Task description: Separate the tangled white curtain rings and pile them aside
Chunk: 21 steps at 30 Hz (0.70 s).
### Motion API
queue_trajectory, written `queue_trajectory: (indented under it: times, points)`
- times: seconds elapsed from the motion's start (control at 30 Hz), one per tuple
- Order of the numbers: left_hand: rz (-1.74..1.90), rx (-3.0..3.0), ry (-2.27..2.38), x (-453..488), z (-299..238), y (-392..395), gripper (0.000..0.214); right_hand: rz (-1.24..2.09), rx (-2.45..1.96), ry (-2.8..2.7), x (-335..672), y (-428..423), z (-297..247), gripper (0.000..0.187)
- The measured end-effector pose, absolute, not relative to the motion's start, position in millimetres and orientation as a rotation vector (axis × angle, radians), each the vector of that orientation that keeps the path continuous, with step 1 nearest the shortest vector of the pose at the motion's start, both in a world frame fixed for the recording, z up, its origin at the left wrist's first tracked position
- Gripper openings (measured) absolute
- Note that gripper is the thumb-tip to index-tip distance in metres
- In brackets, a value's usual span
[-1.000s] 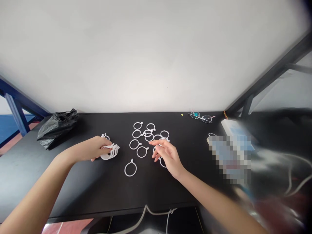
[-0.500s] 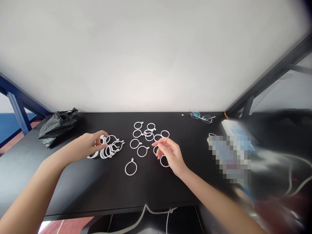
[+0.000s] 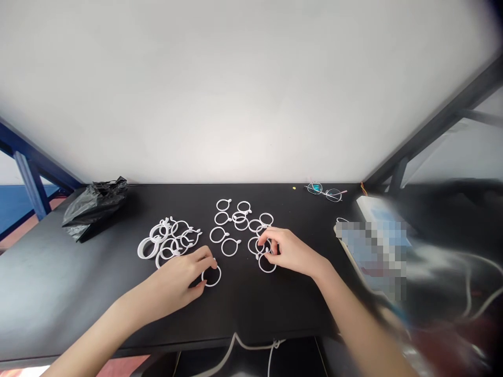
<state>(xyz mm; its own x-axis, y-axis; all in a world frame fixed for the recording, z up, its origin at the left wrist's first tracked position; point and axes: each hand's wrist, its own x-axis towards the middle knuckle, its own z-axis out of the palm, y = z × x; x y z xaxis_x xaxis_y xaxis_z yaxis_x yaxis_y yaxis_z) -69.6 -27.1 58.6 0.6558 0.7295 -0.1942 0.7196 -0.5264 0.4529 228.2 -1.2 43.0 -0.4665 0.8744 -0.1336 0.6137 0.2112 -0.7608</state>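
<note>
Several white plastic rings (image 3: 239, 220) lie scattered on the middle of a black table (image 3: 98, 309). A loose heap of the same rings (image 3: 167, 240) sits further left. My left hand (image 3: 178, 280) rests on the table with thumb and fingers pinching a single white ring (image 3: 214, 277) at the near side. My right hand (image 3: 288, 251) is curled over the right end of the scatter, fingertips closed on a white ring (image 3: 261, 245), with another ring (image 3: 267, 266) lying just under the hand.
A crumpled black plastic bag (image 3: 94, 205) lies at the back left. Spectacles (image 3: 325, 191) lie at the back right near the wall. A blurred book or box (image 3: 377, 235) and white cables (image 3: 471, 293) lie to the right. A cable (image 3: 243, 343) hangs over the front edge.
My left hand let go of the ring bundle, which now lies spread out, and moved right to the single near ring. My right hand lowered and closed on a ring.
</note>
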Motion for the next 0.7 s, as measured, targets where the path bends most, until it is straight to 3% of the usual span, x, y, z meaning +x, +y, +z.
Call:
queue_trajectory:
  times: [0.37, 0.53, 0.63, 0.7]
  points:
    - [-0.174, 2.519, 1.414, -43, 43, -12, 0.021, 0.765, -1.352, -2.432, 212, -6, 34, 0.022]
    - [-0.182, 2.381, 1.449, -41, 50, -4, 0.024, 0.957, -1.287, -2.175, 213, -5, 33, 0.017]
    - [0.103, 2.313, 1.332, -40, 58, 4, 0.018, 1.157, -1.27, -1.854, 215, -2, 35, 0.006]
    - [0.247, 2.284, 1.242, -38, 60, 12, 0.019, 1.287, -1.226, -1.635, 216, 1, 36, 0.013]
